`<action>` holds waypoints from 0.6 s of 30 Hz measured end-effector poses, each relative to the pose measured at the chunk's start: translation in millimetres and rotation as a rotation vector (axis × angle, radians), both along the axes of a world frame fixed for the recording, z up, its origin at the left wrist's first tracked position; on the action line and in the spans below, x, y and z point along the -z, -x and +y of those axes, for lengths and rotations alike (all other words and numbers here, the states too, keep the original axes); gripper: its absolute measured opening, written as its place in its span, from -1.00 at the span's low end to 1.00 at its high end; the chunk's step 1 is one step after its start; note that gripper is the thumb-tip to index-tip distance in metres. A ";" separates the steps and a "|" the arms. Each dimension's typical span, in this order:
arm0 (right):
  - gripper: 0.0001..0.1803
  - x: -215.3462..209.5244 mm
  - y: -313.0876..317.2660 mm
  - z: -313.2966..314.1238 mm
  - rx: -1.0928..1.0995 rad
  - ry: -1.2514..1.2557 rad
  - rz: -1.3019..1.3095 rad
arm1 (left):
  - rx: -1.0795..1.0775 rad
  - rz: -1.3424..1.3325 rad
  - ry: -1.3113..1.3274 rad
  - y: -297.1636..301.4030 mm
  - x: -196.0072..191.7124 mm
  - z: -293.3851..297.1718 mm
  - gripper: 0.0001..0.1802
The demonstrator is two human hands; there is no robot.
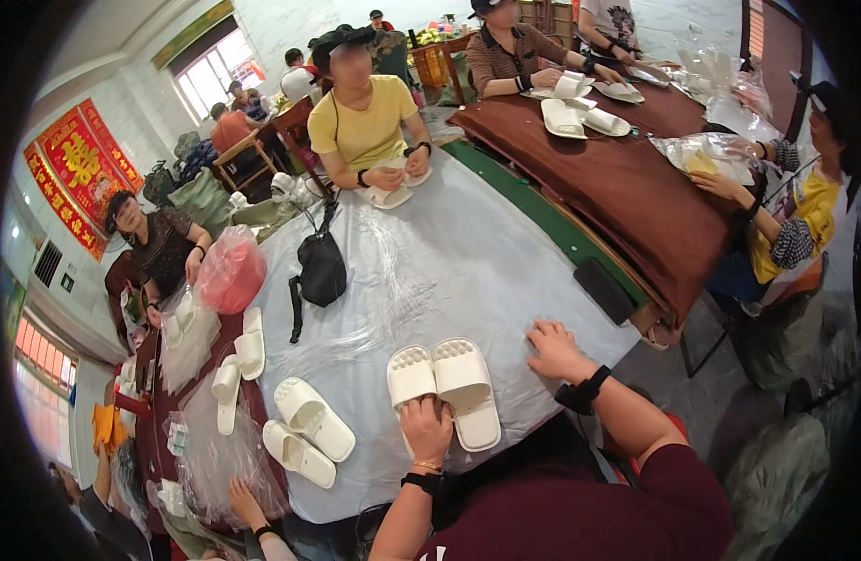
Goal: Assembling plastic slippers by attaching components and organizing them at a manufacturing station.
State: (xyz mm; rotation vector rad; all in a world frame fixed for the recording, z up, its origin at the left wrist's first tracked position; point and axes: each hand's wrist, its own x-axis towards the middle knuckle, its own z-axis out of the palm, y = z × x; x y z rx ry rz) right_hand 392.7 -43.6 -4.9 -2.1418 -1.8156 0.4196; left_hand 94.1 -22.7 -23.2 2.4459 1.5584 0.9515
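A pair of white slippers lies side by side on the pale sheet-covered table (505, 252) in front of me, toes pointing away. My left hand (426, 427) is at the left slipper (412, 372), its fingers curled into the foot opening at the strap; the fingertips are partly hidden. Beside it, touching, is the right slipper (466, 379), which no hand touches. My right hand (558, 352) rests on the sheet to the right of the pair, fingers spread and holding nothing. Farther left sits a second white pair, with a larger slipper (309, 409) and a smaller slipper (297, 455).
Another white pair (250, 348), a pink bag (232, 271) and clear plastic bags (220, 458) lie at the left. A black pouch (322, 269) sits mid-table. Co-workers handle slippers across the table and at the brown-covered table (627, 196). A dark oblong object (605, 290) lies at the right edge.
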 end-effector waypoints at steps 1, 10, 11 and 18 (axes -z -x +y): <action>-0.42 -0.7 -0.2 0.6 -0.009 -0.001 0.000 | -0.009 0.000 -0.001 -0.2 -0.8 0.3 -0.67; -0.39 3.5 -2.2 3.3 -0.007 -0.016 -0.009 | 0.001 -0.025 -0.002 -2.1 -1.1 1.6 -0.66; -0.38 3.3 -2.0 3.1 -0.007 -0.010 -0.004 | 0.000 -0.021 -0.003 -1.9 -0.1 1.4 -0.66; -0.33 6.4 2.9 4.7 -0.011 0.014 -0.033 | -0.005 -0.036 -0.019 -1.3 0.2 0.8 -0.66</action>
